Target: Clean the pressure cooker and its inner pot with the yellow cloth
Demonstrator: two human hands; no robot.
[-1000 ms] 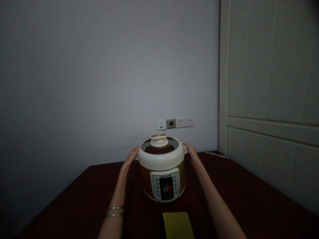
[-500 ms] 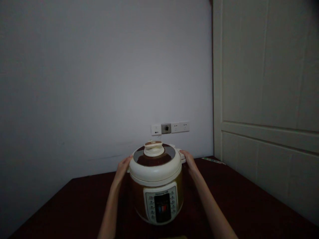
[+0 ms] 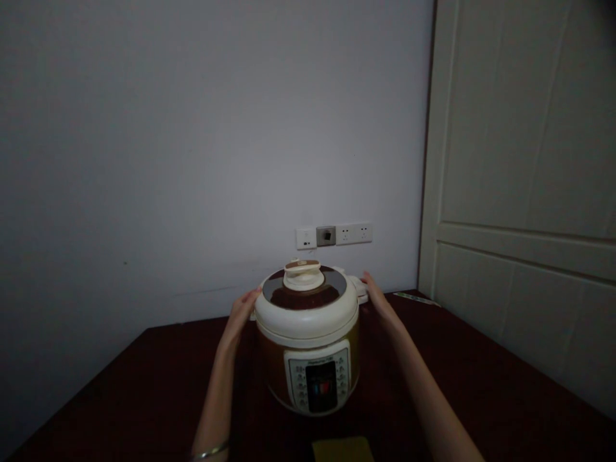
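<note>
An electric pressure cooker (image 3: 308,321) stands upright on the dark red tabletop, its cream lid closed and its control panel (image 3: 320,378) facing me. My left hand (image 3: 242,313) is at the cooker's left side, fingers curled at the side handle and touching the lid's rim. Beside the right side handle (image 3: 360,289) is my right hand (image 3: 378,300), its fingers straightened and seemingly just off the handle. The cream and brown lid knob (image 3: 303,276) sits on top, untouched.
Behind the table (image 3: 158,366) runs a pale wall with a row of sockets (image 3: 353,233) and a grey switch plate (image 3: 326,235). A patterned strip (image 3: 416,298) lies at the back right, near a white panelled door (image 3: 524,192). A yellowish flat item (image 3: 342,449) lies at the front edge.
My right hand's fingers have loosened and shifted slightly away from the right handle. My left hand stays at the left handle. The view has tilted down, showing more of the yellowish item.
</note>
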